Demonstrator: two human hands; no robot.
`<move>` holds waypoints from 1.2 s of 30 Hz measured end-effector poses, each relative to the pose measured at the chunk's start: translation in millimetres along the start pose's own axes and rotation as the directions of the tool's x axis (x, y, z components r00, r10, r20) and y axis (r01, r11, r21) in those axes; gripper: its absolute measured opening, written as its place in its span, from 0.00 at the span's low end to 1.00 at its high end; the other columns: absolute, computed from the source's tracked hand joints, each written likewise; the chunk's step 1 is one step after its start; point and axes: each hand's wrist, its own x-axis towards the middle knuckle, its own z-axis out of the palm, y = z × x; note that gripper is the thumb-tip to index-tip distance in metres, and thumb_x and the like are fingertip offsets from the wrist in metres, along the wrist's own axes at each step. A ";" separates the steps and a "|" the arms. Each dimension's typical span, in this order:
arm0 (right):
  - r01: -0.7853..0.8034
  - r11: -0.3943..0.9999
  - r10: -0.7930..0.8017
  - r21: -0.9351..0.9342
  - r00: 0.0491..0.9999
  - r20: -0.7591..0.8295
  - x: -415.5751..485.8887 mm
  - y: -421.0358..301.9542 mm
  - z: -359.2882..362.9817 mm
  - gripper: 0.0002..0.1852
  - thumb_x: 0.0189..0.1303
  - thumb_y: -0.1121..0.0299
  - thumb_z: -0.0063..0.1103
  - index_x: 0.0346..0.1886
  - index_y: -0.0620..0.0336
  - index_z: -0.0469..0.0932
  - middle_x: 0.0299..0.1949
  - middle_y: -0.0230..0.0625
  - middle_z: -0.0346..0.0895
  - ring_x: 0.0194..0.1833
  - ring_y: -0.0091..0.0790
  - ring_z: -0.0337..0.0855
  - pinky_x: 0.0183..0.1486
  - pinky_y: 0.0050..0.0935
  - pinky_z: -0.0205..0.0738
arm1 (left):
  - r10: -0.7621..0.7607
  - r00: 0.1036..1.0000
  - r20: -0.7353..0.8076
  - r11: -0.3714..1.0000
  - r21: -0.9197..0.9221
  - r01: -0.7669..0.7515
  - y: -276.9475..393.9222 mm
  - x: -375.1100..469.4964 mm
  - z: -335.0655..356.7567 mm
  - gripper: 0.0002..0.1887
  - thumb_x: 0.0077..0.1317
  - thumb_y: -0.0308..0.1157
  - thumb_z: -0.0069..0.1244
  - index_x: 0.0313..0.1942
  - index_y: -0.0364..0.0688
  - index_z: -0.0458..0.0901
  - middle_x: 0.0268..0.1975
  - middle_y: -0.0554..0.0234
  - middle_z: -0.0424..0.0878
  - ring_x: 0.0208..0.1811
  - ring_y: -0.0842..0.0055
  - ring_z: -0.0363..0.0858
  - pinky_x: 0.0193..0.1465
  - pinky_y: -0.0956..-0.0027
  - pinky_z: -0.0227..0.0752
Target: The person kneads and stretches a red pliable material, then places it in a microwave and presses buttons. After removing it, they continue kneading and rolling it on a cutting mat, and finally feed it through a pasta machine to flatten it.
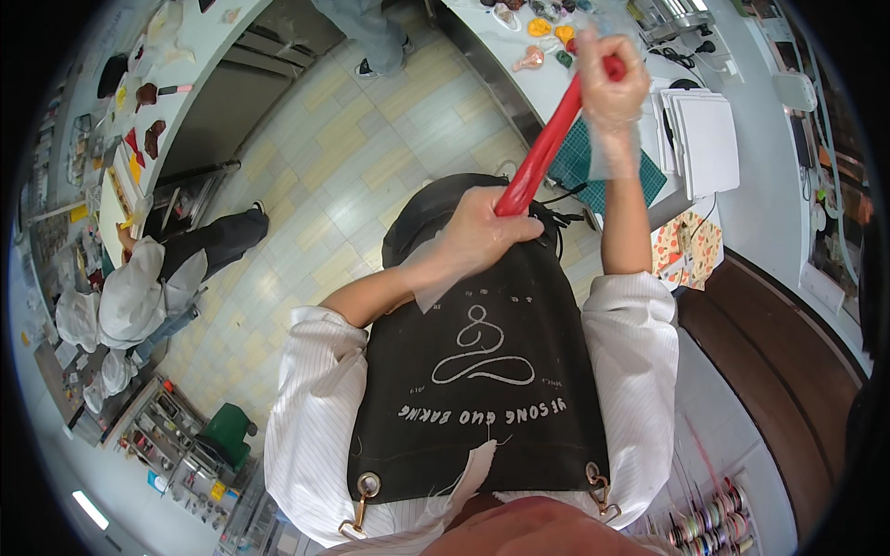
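Observation:
A glossy red rope of soft, dough-like material (pixel 546 149) stretches slantwise between my two hands, in front of my black apron (pixel 480 333). My left hand (pixel 466 233), in a clear plastic glove, grips its lower, thicker end. At the upper end my right hand (pixel 612 80), gloved likewise, is closed around the rope, with a red loop showing by the fingers. The right hand is over the white worktop. Below and beside that wrist a green cutting mat (pixel 643 170) lies partly hidden by the forearm.
Yellow lumps (pixel 539 28) and a pinkish piece in wrap (pixel 530 58) lie on the worktop. White boards (pixel 706 142) are stacked to the right, near a metal appliance (pixel 671 17). A person in white (pixel 132 292) works at the left counter; another person's legs (pixel 368 35) show ahead.

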 end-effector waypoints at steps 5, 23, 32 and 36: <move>-0.033 0.982 0.008 -0.188 0.991 -0.134 27.6 -25.9 -39.0 0.14 0.68 0.70 0.71 0.28 0.58 0.74 0.22 0.26 0.76 0.25 0.16 0.75 0.27 0.19 0.69 | 0.190 0.981 0.025 0.973 0.127 -0.192 0.6 -11.8 -9.6 0.19 0.71 0.41 0.62 0.32 0.34 0.77 0.22 0.67 0.66 0.27 0.83 0.63 0.30 0.70 0.64; -0.737 0.364 0.338 0.570 0.674 0.656 -64.4 -84.4 -5.0 0.32 0.68 0.54 0.64 0.68 0.65 0.72 0.72 0.54 0.68 0.73 0.49 0.70 0.72 0.49 0.68 | 0.136 0.951 0.277 0.841 -0.540 0.037 30.1 9.8 -55.3 0.18 0.65 0.29 0.64 0.53 0.36 0.79 0.39 0.59 0.84 0.35 0.80 0.80 0.32 0.79 0.68; -0.774 0.511 0.260 0.374 0.553 0.791 -64.1 -105.5 27.5 0.19 0.58 0.70 0.69 0.52 0.64 0.78 0.47 0.40 0.84 0.51 0.33 0.84 0.58 0.32 0.77 | 0.044 0.994 0.101 0.922 -0.387 -0.001 30.8 10.9 -38.6 0.26 0.55 0.20 0.65 0.55 0.39 0.75 0.39 0.69 0.80 0.32 0.85 0.76 0.30 0.79 0.65; -0.528 0.832 0.333 0.170 0.720 0.608 -56.2 -83.1 39.7 0.11 0.65 0.66 0.70 0.38 0.64 0.80 0.26 0.31 0.82 0.31 0.23 0.83 0.40 0.26 0.78 | -0.074 0.993 0.097 0.888 -0.446 0.110 24.6 34.0 -37.3 0.14 0.56 0.21 0.62 0.41 0.40 0.78 0.30 0.73 0.75 0.24 0.87 0.69 0.23 0.78 0.55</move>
